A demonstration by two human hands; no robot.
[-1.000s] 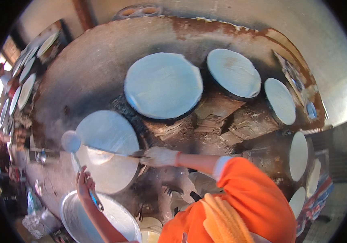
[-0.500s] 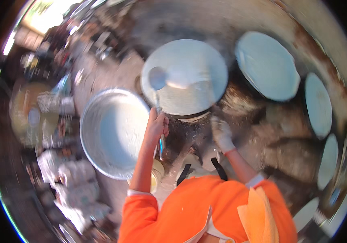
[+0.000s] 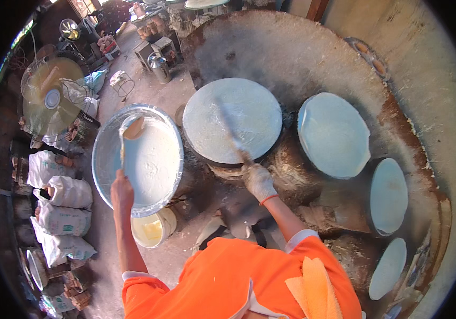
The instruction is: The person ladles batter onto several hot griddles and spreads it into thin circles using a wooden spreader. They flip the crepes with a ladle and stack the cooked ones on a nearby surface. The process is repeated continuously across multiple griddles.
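Observation:
My left hand (image 3: 122,191) is closed around the handle of a ladle (image 3: 133,129). Its bowl is over the far part of a wide metal basin (image 3: 101,181), which holds white batter (image 3: 156,151). In front of me to the right of the basin is a round griddle (image 3: 201,114), coated with a thin whitish layer. My right hand (image 3: 260,182), in a pale glove, grips a long-handled tool (image 3: 229,125) that reaches across the griddle. Motion blurs that tool, so the shape of its end cannot be made out.
More round griddles (image 3: 331,135), (image 3: 389,196), (image 3: 387,269) curve away to the right, each with a pale surface. A white bucket (image 3: 156,228) with something yellow inside stands below the basin. At left are a standing fan (image 3: 52,98) and several white sacks (image 3: 66,220). A metal can (image 3: 159,68) stands farther back.
The ladle in my left hand has swung left from over the griddle to the basin. My right hand has come to the griddle's near edge, its tool now slanting across. The whole view has shifted.

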